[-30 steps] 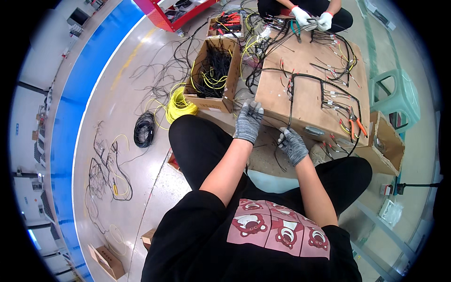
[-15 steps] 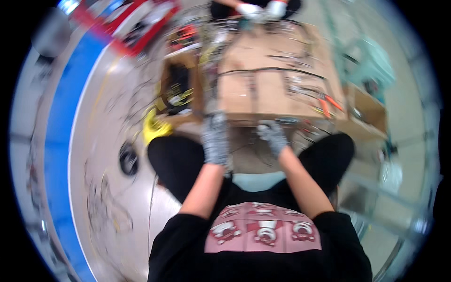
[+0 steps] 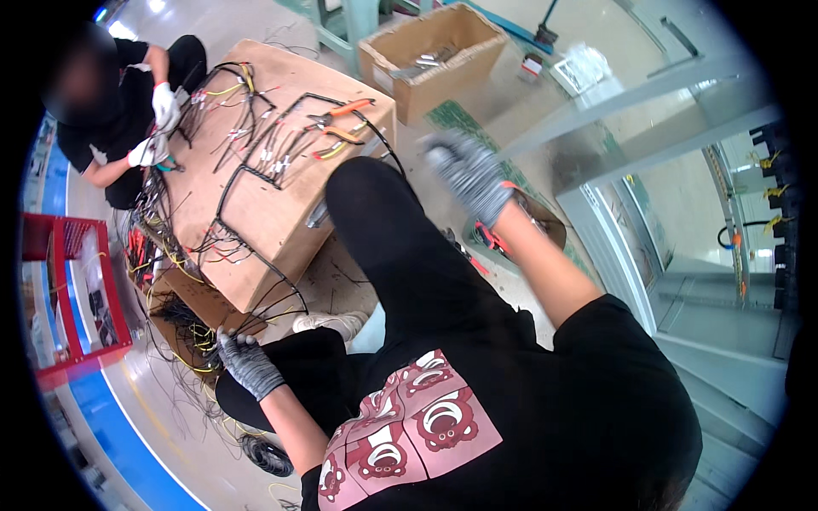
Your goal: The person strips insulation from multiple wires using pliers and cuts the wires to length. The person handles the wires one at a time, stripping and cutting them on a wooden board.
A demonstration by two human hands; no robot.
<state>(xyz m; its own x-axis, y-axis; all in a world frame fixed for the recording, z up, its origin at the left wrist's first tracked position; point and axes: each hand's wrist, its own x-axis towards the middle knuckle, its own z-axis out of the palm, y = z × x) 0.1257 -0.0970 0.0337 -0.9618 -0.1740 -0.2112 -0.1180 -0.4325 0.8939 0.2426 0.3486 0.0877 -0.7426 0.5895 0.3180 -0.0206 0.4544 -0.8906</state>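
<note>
My left hand (image 3: 249,364), in a grey knit glove, is beside my left knee at the box of cables. Its fingers are curled among thin wires; what they hold, if anything, I cannot make out. Out to the right, my right hand (image 3: 473,180), in the same kind of glove, is slightly blurred. Its fingers look stretched out, and nothing shows in them. Below its wrist stands an open container (image 3: 543,223) with red-handled tools. On the cardboard-covered work surface (image 3: 277,72) lie a black wire harness (image 3: 223,204) with several branches and orange-handled pliers (image 3: 345,109).
Across the surface, a person in white gloves (image 3: 164,106) handles wires with a green-handled tool. A cardboard box (image 3: 434,64) with metal parts stands at the far right; a cable-filled box (image 3: 192,294) is at the left. A grey metal frame (image 3: 609,251) rises on the right. A red rack (image 3: 81,294) stands far left.
My view has swung to the right. My right hand has moved from the surface's front edge out to the right; my left hand is now by the cable box.
</note>
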